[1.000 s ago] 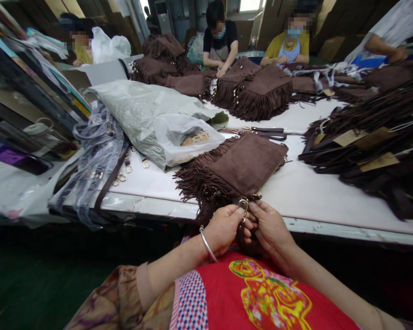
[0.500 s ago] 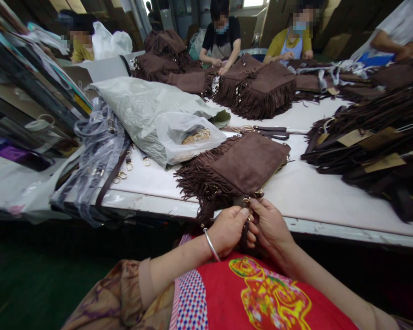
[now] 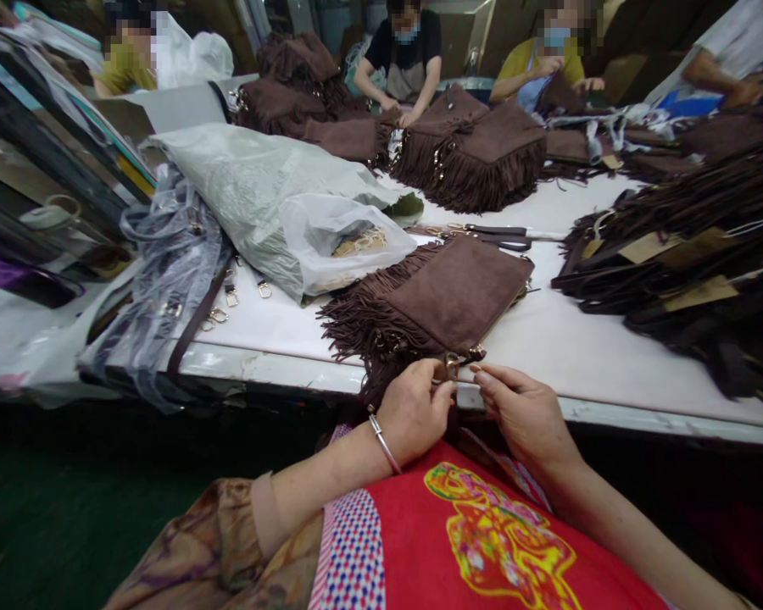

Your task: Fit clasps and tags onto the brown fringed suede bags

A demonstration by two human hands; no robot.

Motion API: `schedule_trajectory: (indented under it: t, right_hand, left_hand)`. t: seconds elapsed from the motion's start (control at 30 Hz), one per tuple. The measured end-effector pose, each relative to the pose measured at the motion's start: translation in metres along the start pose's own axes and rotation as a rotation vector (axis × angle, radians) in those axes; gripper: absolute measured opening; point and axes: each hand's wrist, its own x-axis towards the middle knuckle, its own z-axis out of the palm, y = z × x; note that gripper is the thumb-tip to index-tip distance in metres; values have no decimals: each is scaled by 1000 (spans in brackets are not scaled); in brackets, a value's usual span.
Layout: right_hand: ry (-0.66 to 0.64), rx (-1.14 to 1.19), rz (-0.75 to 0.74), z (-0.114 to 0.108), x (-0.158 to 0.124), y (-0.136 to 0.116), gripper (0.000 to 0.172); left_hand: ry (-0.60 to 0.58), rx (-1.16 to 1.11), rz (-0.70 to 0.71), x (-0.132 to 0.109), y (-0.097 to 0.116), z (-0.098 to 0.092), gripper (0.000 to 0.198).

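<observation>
A brown suede fringed bag (image 3: 445,292) lies at the near edge of the white table (image 3: 559,339), its fringe hanging over the edge. My left hand (image 3: 413,411), with a silver bangle on the wrist, is closed and pinches a small brass clasp (image 3: 451,364) at the bag's near corner. Just right of the clasp my right hand (image 3: 525,415) points at it, fingers loosely extended and partly apart, with nothing visibly in them.
A clear plastic bag of brass hardware (image 3: 336,246) and a grey plastic sack (image 3: 254,186) lie left of the bag. Straps in plastic sleeves (image 3: 171,271) hang over the left edge. Piles of fringed bags (image 3: 476,152) and tagged straps (image 3: 687,254) fill the far and right table. Other people work beyond.
My right hand has let go of the clasp and drawn back to the right; my left hand keeps its pinch on it. The view has tipped slightly downward.
</observation>
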Motion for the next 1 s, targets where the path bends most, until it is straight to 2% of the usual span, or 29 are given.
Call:
schedule_trajectory:
  t: [0.07, 0.13, 0.27, 0.33, 0.43, 0.53, 0.6, 0.63, 0.7, 0.77, 0.83, 1.0]
  right_hand:
    - [-27, -3, 24, -2, -4, -5, 50]
    - [-76, -60, 14, -1, -9, -13, 48]
    - [-164, -251, -128, 3, -17, -20, 34]
    - [-159, -331, -211, 3, -18, -16, 29]
    - [-160, -508, -495, 0, -19, -9, 22]
    - [-244, -685, -883, -3, -18, -9, 17]
    - [-301, -758, -1037, -4, -18, -11, 22]
    - [-320, -789, -1081, -3, -18, -13, 23]
    - [-336, -846, -1116, -2, -16, -15, 20]
    - [-343, -875, -1096, -1, -15, -17, 15]
    - [-360, -870, -1058, 1, -14, -19, 10]
    - [-378, -853, -1017, 1, -11, -30, 10]
  left_hand:
    - [71, 14, 119, -1, 3, -5, 28]
    - [96, -44, 180, 0, 6, -7, 28]
    - [98, -137, 172, 2, 8, -4, 15]
    - [102, -127, 143, 1, 6, -4, 14]
    - [70, -166, -3, -1, 6, -6, 16]
    - [-38, -363, -313, -3, 9, -7, 20]
    - [-96, -479, -460, -4, 10, -7, 23]
    - [-104, -494, -469, -4, 9, -6, 25]
    - [-70, -428, -367, -5, 6, -3, 29]
    - [-21, -303, -212, -6, 2, -1, 33]
    - [2, -240, -124, -6, 0, 0, 37]
    - [-34, -370, -143, -2, -3, -2, 49]
